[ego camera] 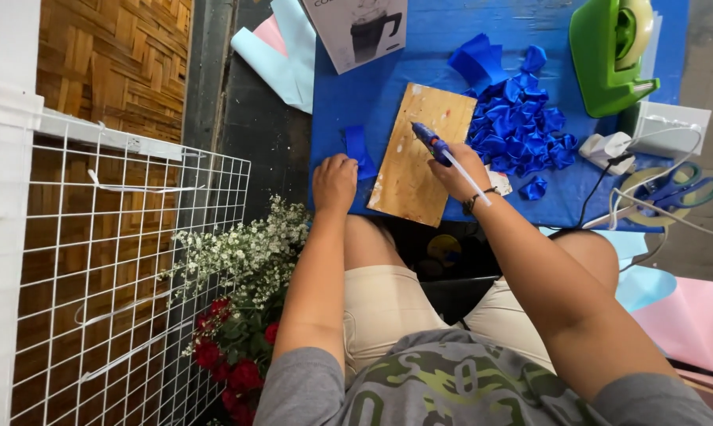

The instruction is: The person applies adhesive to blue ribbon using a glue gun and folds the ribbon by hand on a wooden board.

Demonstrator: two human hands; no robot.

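Observation:
My right hand (461, 170) grips a blue glue gun (431, 140) with a white glue stick (471, 178) poking out its back, its nozzle over a wooden board (416, 170) on the blue table (372, 87). My left hand (334, 181) is closed around the lower end of a folded blue paper strip (358, 149) just left of the board. A heap of folded blue paper petals (518, 126) lies right of the board.
A green tape dispenser (611, 51), a white plug adapter (606, 148), blue-handled scissors (682, 188) and cables sit at the right. A printed box (356, 28) and pastel paper sheets (281, 51) lie at the top. A white wire grid (128, 276) and flowers (238, 315) stand at my left.

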